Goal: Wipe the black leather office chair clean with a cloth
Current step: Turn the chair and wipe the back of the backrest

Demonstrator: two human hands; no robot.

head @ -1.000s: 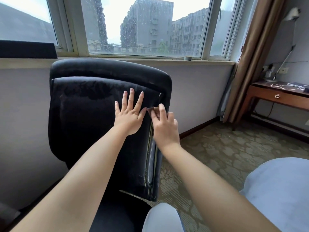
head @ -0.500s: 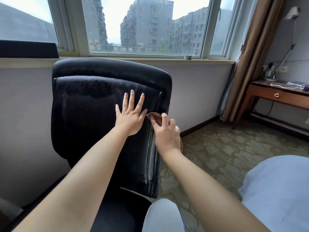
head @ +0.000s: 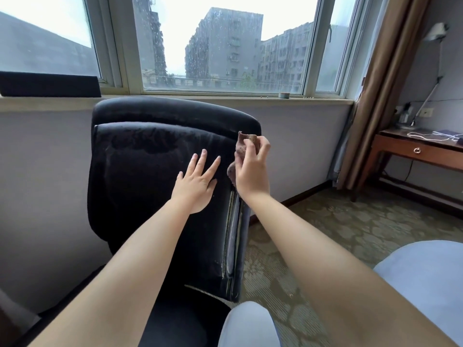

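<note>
Here the black leather office chair (head: 155,186) stands with its backrest facing the camera, close under the window sill (head: 225,100), its back against the pale wall. Left hand (head: 196,186) lies flat on the backrest padding near the right edge, fingers straight and spread. Right hand (head: 251,171) is held just off the chair's upper right corner, fingers and thumb curled round a small brownish cloth (head: 244,144); the bunched cloth sticks up above the fingertips and a fold hangs below the palm, and whether it touches the leather cannot be told. Chair's right side seam shows worn, pale edging. Surroundings: a small round object (head: 283,95) on the sill; a dark flat item (head: 50,86) at the sill's left end; brown curtain (head: 390,78) to the right; wooden desk (head: 421,151) with a ring-pull drawer, cables on top; patterned carpet (head: 350,234). A pale blue rounded surface (head: 426,284) fills the lower right corner.
</note>
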